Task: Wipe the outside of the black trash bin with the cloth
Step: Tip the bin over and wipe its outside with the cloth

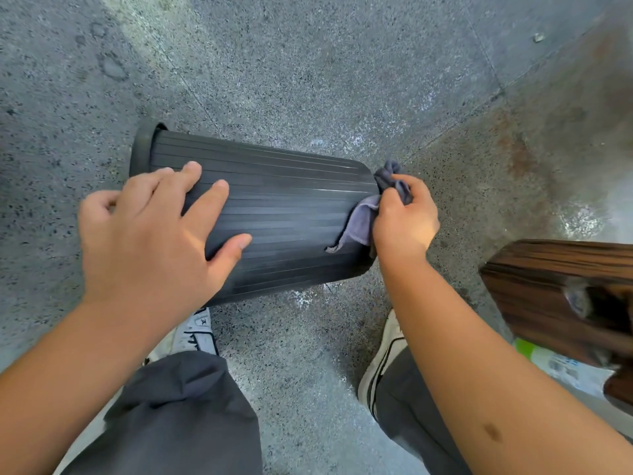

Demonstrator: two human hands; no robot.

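Observation:
The black ribbed trash bin (284, 207) lies on its side on the speckled floor, its rim to the left and its base to the right. My left hand (150, 234) rests flat on the bin's side near the rim end, fingers spread. My right hand (404, 221) grips a bunched grey-purple cloth (363, 217) against the bin's base end. Part of the cloth hangs over the ribbed wall.
A dark wooden piece of furniture (561, 289) stands at the right, with a white and green package (548, 361) under it. My two shoes (383, 358) and grey trouser legs are just below the bin. Grey stone floor (342, 63) stretches beyond.

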